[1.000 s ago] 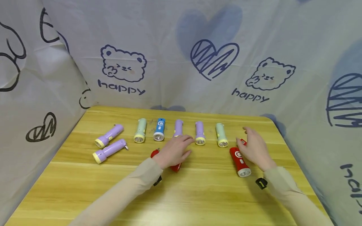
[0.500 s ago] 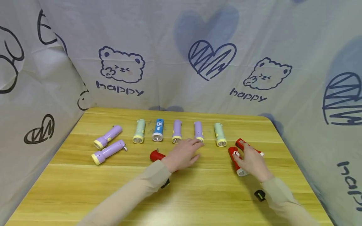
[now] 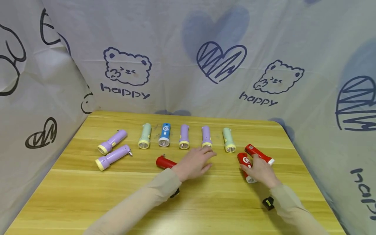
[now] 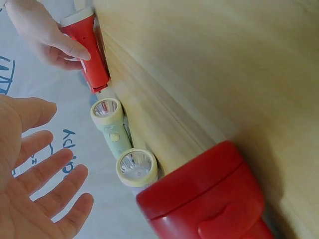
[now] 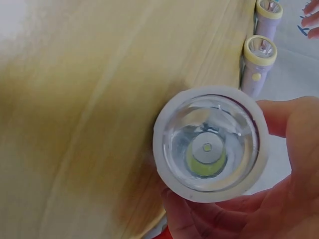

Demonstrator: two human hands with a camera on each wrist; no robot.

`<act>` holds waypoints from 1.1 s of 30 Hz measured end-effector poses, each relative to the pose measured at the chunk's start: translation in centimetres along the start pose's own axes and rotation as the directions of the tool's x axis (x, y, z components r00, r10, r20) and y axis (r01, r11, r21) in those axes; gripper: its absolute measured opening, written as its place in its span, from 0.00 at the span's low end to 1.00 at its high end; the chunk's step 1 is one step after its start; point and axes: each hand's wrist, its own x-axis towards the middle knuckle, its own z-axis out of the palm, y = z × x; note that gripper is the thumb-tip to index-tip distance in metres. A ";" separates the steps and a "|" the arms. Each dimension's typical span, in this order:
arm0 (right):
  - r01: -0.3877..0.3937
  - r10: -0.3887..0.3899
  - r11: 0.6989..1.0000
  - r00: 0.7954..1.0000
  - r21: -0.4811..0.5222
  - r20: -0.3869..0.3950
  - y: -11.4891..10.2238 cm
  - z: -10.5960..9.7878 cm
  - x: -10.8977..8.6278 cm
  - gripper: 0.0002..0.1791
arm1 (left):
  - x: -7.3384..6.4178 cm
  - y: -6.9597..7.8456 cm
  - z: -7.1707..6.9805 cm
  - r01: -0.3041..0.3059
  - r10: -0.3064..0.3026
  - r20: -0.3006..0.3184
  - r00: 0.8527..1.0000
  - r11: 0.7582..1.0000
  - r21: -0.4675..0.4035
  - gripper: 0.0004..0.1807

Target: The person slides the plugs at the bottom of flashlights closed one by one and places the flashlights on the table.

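As the right hand (image 3: pixel 261 171) grasps 1 red flashlight (image 3: pixel 243 158), another flashlight (image 3: pixel 259 153) lies near; the left hand (image 3: pixel 194 164) is unclenched.

A red flashlight (image 3: pixel 244 160) is now gripped by the right hand (image 3: pixel 262 171).
The farther red flashlight (image 3: pixel 258 153), largely hidden behind that hand a second ago, is uncovered. The left hand (image 3: pixel 194 164) is shifted rightward: in the head view, the lens end of one purple flashlight (image 3: pixel 184 135), screened before, is revealed, while that of the next purple flashlight (image 3: pixel 206 134) is now partly covered.
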 end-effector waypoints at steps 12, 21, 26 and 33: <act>-0.051 0.049 0.999 0.994 0.015 0.098 -0.4 0.0 1.1 0.30 | -0.4 -0.2 0.1 0.007 -0.007 0.003 1.000 1.000 0.013 0.23; -0.063 0.059 0.998 0.989 0.024 0.138 -0.5 0.1 1.3 0.30 | -0.6 -0.4 0.1 0.024 -0.025 0.024 0.999 1.000 0.014 0.23; -0.057 0.052 0.998 0.989 0.038 0.135 -0.2 0.3 1.1 0.28 | -0.8 -0.5 0.2 0.022 -0.023 0.024 0.999 1.000 0.017 0.24; -0.067 0.057 0.995 0.990 0.072 0.131 -0.1 0.6 0.9 0.25 | -0.9 -0.7 0.2 0.026 -0.027 0.021 0.999 0.999 0.021 0.24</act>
